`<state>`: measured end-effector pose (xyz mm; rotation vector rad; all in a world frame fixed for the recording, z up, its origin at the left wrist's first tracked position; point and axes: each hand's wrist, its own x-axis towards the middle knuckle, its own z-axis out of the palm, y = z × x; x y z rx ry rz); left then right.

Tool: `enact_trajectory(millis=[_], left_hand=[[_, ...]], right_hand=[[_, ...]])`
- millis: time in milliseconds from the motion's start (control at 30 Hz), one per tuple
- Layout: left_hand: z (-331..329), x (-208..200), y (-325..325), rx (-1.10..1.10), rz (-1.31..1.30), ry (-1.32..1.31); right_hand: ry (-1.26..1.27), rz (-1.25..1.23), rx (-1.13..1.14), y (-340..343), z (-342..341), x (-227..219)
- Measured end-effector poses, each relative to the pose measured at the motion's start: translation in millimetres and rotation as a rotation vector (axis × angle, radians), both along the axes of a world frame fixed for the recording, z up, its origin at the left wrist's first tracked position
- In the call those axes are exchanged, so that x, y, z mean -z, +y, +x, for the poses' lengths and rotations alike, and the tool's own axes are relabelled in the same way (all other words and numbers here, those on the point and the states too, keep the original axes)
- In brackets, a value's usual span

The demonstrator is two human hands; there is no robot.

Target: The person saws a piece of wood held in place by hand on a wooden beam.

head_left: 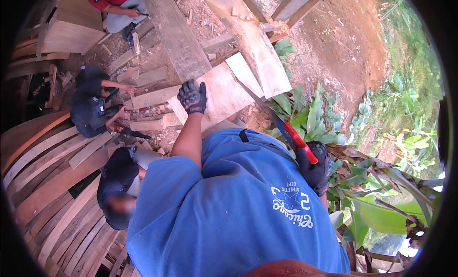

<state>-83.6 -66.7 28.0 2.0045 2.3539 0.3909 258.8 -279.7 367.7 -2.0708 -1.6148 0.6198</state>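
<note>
A thin pale wooden panel (224,95) lies in front of me across the end of a long plank. My left hand (192,97), in a black glove, rests flat on its left part with the thumb spread. In my gloved right hand (315,167) is the handle of a handsaw (273,115) with red grip parts. The saw's blade slants up and left, and its tip meets the panel's right part. Beyond the blade shows a whiter piece (244,74); I cannot tell whether it is joined to the panel. My right fingers are partly hidden.
Long planks (174,31) and a rough slab (245,38) stretch away ahead. Three people, one in black (90,100), sit or crouch among offcuts at left, with another in red (114,0) at far left. Leafy plants (312,114) crowd my right side. Stacked boards (62,181) fill the lower left.
</note>
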Motion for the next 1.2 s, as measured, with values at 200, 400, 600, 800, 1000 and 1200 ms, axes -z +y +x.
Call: enact_trajectory(millis=[200,400,600,800,1000,1200], left_hand=[[-28.6,-8.6,-14.4,-0.022,-0.109,-0.003],[-68.9,-32.1,3.6,-0.097,-0.372,-0.015],[-123.0,-18.8,25.3,0.030,-0.418,0.057],[-116.3,2.8,21.7,-0.021,-0.346,-0.037],[28.5,18.2,34.2,0.040,-0.095,-0.246],[73.3,17.7,34.0,-0.074,-0.099,-0.131]], right_hand=[[0.030,0.046,0.004,5.6,-3.6,3.6],[0.002,0.054,0.000,9.0,-9.3,7.8],[-0.009,0.009,-0.037,10.8,-10.3,7.6],[-0.067,-0.012,-0.086,19.6,-31.8,-6.0],[-0.107,-0.030,-0.134,27.5,-61.4,-15.2],[-0.075,-0.060,-0.136,13.4,-79.4,-14.3]])
